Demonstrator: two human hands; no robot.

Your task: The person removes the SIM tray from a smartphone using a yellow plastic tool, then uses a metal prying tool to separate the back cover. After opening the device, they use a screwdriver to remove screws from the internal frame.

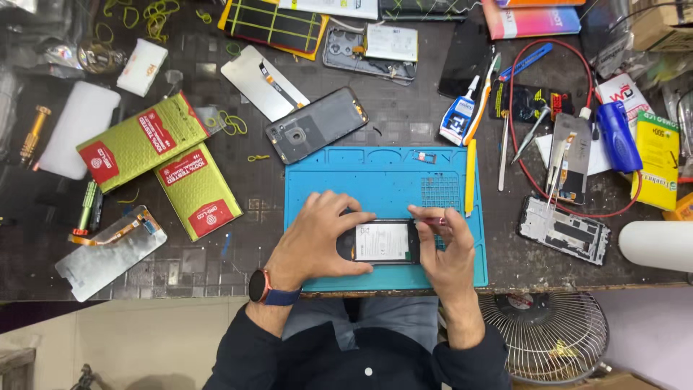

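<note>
While both hands grip it, the opened phone lies flat, long axis running left-right.

An opened black phone, white battery exposed, lies flat on the mat.

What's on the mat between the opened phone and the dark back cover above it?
Head view: mostly bare blue mat between the opened phone and the dark back cover; the left hand's fingers overlap the phone's edge.

Dark navy long sleeves cover both arms — a small white button shows on the front; the left wrist wears a round-faced watch on a blue strap.
</note>
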